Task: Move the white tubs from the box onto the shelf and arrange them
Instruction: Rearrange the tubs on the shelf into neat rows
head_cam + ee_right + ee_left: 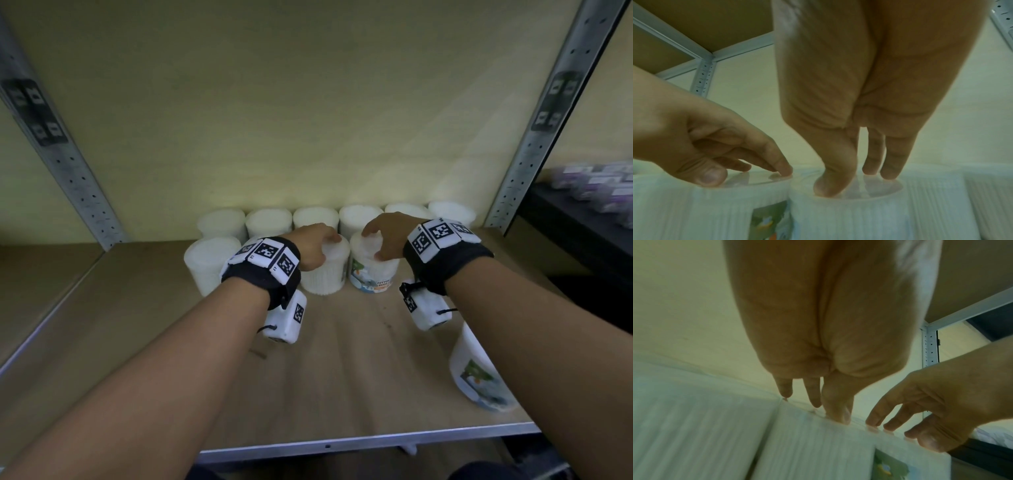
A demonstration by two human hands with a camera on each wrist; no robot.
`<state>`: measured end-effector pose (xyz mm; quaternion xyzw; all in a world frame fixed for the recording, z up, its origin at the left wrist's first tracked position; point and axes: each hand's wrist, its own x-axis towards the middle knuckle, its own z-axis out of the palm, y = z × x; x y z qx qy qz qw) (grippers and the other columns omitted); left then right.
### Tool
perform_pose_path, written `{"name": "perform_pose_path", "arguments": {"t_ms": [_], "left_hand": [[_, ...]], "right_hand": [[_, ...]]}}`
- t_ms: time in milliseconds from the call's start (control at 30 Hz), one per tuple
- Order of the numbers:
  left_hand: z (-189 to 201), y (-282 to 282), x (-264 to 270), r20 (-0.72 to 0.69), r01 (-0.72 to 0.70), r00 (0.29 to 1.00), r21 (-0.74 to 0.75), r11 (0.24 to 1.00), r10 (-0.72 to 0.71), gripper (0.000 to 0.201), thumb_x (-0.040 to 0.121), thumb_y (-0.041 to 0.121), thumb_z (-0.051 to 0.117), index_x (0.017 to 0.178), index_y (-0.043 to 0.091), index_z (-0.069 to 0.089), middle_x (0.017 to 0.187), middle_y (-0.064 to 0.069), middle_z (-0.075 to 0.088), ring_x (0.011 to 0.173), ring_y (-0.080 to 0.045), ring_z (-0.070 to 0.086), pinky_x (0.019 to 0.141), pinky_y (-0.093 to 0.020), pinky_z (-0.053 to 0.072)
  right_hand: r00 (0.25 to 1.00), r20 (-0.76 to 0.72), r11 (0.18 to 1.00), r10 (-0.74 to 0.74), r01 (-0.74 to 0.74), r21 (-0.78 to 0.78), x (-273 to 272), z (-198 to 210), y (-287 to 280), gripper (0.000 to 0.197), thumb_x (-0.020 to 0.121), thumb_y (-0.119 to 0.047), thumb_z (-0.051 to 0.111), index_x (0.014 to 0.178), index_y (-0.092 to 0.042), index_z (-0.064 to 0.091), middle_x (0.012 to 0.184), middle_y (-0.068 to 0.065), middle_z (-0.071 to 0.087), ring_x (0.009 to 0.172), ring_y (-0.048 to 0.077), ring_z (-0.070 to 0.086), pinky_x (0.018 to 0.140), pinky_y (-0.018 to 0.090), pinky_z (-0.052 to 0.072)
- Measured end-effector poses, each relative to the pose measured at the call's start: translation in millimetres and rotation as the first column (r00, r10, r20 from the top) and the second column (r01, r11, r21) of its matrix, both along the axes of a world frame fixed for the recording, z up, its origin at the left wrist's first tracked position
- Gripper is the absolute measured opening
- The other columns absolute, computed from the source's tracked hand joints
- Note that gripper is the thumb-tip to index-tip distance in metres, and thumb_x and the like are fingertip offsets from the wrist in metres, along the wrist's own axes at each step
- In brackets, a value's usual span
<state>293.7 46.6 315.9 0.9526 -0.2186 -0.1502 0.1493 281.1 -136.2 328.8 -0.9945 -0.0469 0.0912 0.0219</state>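
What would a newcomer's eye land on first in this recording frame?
The left hand and right hand rest fingertips on the lids of two neighbouring white tubs on the shelf. Behind them a row of tubs lines the back wall; a lone labelled tub stands near the front right edge.

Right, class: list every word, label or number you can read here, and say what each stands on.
"COTTON" above "BUD", cut off: label of the tub under the right hand; smaller print blurred.
Front tub label: picture only, words unreadable.
Wristbands and uprights: black-and-white square codes, no words.
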Motion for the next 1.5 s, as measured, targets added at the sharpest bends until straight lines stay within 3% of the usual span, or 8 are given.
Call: {"name": "perform_pose_path", "arguments": {"t_ms": [167, 267, 433, 633, 900, 1000, 1200, 1500], "left_hand": [[1.5, -4.2, 0.9, 0.072, -0.021, 0.997, -0.025, 0.999, 0.023, 0.057, 0.091, 0.005, 0.048, 0.144, 0.019, 0.035, 0.149, -0.004, 0.036, 0.136, -0.024, 0.037, 0.111, -0.035, 0.036], [-0.6, -9.2, 2.8, 0.176, -0.088, 0.98, -0.012, 0.996, 0.088, 0.05, 0.091, 0.024, 0.054, 0.139, 0.017, 0.041, 0.143, -0.007, 0.04, 0.132, -0.027, 0.036, 0.109, -0.042, 0.036], [-3.5, -15.2, 2.5, 0.183, -0.152, 0.975, 0.141, 0.978, 0.125, 0.063, 0.089, 0.049, 0.054, 0.139, 0.012, 0.042, 0.143, -0.013, 0.036, 0.133, -0.031, 0.035, 0.107, -0.045, 0.038], [-1.8, -16.5, 1.8, 0.153, -0.125, 0.983, 0.164, 0.978, 0.1, 0.058, 0.091, 0.043, 0.054, 0.14, 0.014, 0.041, 0.145, -0.01, 0.034, 0.133, -0.029, 0.035, 0.107, -0.043, 0.037], [12.2, -12.2, -2.1, -0.014, -0.021, 1.0, 0.087, 0.996, 0.023, 0.064, 0.089, -0.004, 0.046, 0.146, 0.021, 0.034, 0.15, -0.007, 0.035, 0.134, -0.026, 0.041, 0.105, -0.031, 0.042], [11.2, -10.5, -1.1, -0.018, -0.03, 0.999, 0.067, 0.997, 0.031, 0.06, 0.091, 0.001, 0.045, 0.146, 0.021, 0.033, 0.153, -0.006, 0.03, 0.136, -0.026, 0.038, 0.107, -0.033, 0.04], [-8.1, -12.2, 1.6, 0.219, -0.164, 0.966, 0.1, 0.981, 0.139, 0.056, 0.091, 0.044, 0.053, 0.14, 0.02, 0.041, 0.145, -0.008, 0.031, 0.136, -0.031, 0.028, 0.108, -0.046, 0.034], [-9.6, -11.1, 5.4, 0.192, -0.12, 0.977, 0.12, 0.986, 0.095, 0.052, 0.093, 0.039, 0.052, 0.141, 0.021, 0.04, 0.146, -0.006, 0.034, 0.136, -0.027, 0.032, 0.109, -0.046, 0.033]], "right_hand": [[1.0, -0.003, 1.0, -0.004, 0.004, 0.011, 1.6, 0.0, -1.1, 0.059, 0.086, -0.02, 0.067, 0.142, -0.019, 0.045, 0.146, 0.002, 0.044, 0.13, 0.022, 0.047, 0.104, 0.029, 0.039], [1.0, -0.005, 1.0, -0.003, 0.003, 0.014, 2.8, -1.6, -2.6, 0.059, 0.086, -0.02, 0.067, 0.141, -0.019, 0.045, 0.145, 0.002, 0.045, 0.13, 0.021, 0.047, 0.103, 0.029, 0.04], [1.0, 0.004, 1.0, -0.002, 0.002, 0.018, 3.8, -3.0, -3.1, 0.059, 0.085, -0.02, 0.068, 0.139, -0.019, 0.047, 0.144, 0.002, 0.047, 0.129, 0.022, 0.049, 0.103, 0.031, 0.041], [1.0, 0.012, 1.0, 0.01, -0.011, 0.021, 3.8, -3.5, -4.5, 0.058, 0.086, -0.02, 0.067, 0.14, -0.019, 0.047, 0.146, 0.002, 0.044, 0.131, 0.02, 0.046, 0.103, 0.028, 0.038], [1.0, 0.024, 0.999, 0.002, -0.003, 0.038, 2.1, -4.8, -4.5, 0.055, 0.087, -0.018, 0.066, 0.139, -0.018, 0.047, 0.144, 0.002, 0.045, 0.13, 0.021, 0.047, 0.103, 0.028, 0.038], [1.0, 0.023, 0.999, 0.002, -0.003, 0.04, 2.5, -5.5, -4.6, 0.055, 0.087, -0.019, 0.065, 0.139, -0.018, 0.047, 0.145, 0.002, 0.045, 0.13, 0.021, 0.047, 0.103, 0.028, 0.038], [1.0, 0.021, 0.999, -0.002, 0.001, 0.038, 1.7, -4.3, -4.4, 0.056, 0.087, -0.018, 0.066, 0.139, -0.019, 0.047, 0.146, 0.002, 0.044, 0.13, 0.021, 0.047, 0.103, 0.028, 0.039], [1.0, 0.013, 0.999, 0.006, -0.006, 0.036, 0.0, -2.0, -4.7, 0.056, 0.087, -0.019, 0.066, 0.14, -0.017, 0.046, 0.146, 0.003, 0.043, 0.131, 0.021, 0.046, 0.103, 0.028, 0.038]]}}
